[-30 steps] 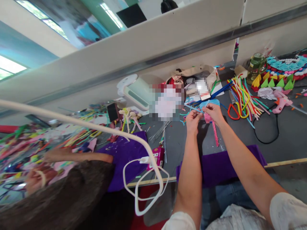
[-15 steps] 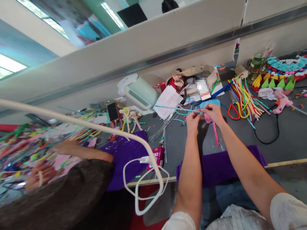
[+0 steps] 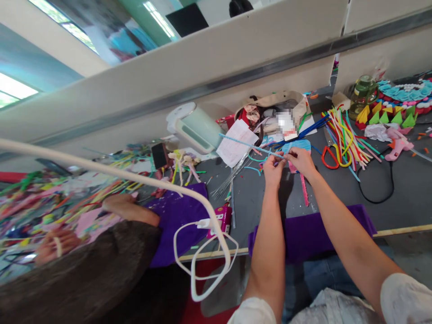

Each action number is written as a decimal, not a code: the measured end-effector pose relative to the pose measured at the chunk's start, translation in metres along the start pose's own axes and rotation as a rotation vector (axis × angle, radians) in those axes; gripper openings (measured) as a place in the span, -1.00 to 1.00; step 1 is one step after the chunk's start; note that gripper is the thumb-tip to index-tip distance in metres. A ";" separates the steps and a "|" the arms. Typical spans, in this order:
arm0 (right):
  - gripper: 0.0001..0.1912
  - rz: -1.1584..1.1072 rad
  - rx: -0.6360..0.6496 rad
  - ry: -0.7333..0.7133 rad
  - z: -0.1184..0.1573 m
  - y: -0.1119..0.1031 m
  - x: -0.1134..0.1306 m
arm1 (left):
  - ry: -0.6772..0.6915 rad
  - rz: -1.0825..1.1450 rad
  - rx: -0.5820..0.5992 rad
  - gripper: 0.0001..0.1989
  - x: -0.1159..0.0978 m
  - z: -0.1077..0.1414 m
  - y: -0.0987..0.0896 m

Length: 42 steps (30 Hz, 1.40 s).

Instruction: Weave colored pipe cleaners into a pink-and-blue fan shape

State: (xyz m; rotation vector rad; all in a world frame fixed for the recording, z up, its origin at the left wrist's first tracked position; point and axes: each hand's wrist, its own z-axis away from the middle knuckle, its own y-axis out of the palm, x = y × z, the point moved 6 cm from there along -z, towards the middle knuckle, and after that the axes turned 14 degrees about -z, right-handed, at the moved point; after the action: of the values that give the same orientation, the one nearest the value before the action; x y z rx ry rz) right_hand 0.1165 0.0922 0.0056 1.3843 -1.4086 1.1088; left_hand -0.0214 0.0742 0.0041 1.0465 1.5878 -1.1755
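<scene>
A light-blue pipe cleaner [image 3: 248, 145] slants up to the left from my fingers. My left hand [image 3: 274, 169] pinches it near its right end. Close beside, almost touching, my right hand [image 3: 300, 161] also has its fingertips closed on the pipe cleaner. Just behind my hands lies a light-blue ribbed piece [image 3: 301, 145] made of pipe cleaners. A pink strip [image 3: 304, 189] lies on the table below my right hand, its upper part partly hidden by my hands.
Red-and-yellow-handled scissors [image 3: 329, 157] lie beside a bundle of coloured pipe cleaners [image 3: 347, 135]. A pink glue gun [image 3: 398, 144] is farther right. A white cable [image 3: 135, 173] crosses in front at left, near a pink power strip [image 3: 222, 218]. A co-worker's arm [image 3: 131, 211] reaches over scraps.
The free end of the pipe cleaner has swung up, so it slants more steeply. My hands stay close together. The co-worker's hand at left has moved right.
</scene>
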 end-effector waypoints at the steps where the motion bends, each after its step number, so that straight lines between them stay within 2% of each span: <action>1: -0.77 0.010 0.002 0.005 0.000 0.000 0.000 | 0.014 -0.021 -0.004 -0.77 -0.002 0.000 0.000; 5: -0.77 -0.033 0.018 0.020 -0.001 0.002 -0.008 | 0.063 -0.062 -0.015 -0.87 -0.008 0.002 -0.001; 11: -0.75 -0.091 0.028 0.029 -0.004 0.001 -0.019 | 0.076 -0.069 -0.001 -0.89 -0.005 0.000 0.001; 16: -0.73 0.008 -0.021 0.037 0.001 -0.003 -0.007 | 0.092 -0.087 0.029 -0.91 -0.004 0.000 0.003; 20: -0.72 0.032 -0.062 0.034 0.003 -0.006 0.001 | 0.120 -0.093 0.004 -0.92 -0.006 0.000 0.001; 29: -0.64 -0.136 0.006 0.005 -0.005 -0.002 -0.015 | 0.112 -0.081 0.019 -0.91 -0.007 0.000 0.000; 36: -0.61 -0.207 0.084 0.034 -0.004 0.002 -0.013 | 0.109 -0.097 -0.028 -0.89 -0.003 -0.001 0.001; 39: -0.68 -0.099 0.052 -0.017 -0.002 0.000 -0.004 | 0.092 -0.060 -0.065 -0.87 -0.001 -0.001 0.001; 42: -0.74 0.170 0.014 -0.098 0.003 -0.001 0.010 | 0.051 0.030 -0.083 -0.84 0.002 -0.001 0.003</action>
State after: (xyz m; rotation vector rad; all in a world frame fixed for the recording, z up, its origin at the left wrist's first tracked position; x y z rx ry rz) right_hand 0.1173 0.0867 0.0142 1.3636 -1.6167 1.1743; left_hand -0.0197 0.0761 0.0015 1.0505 1.6403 -1.0613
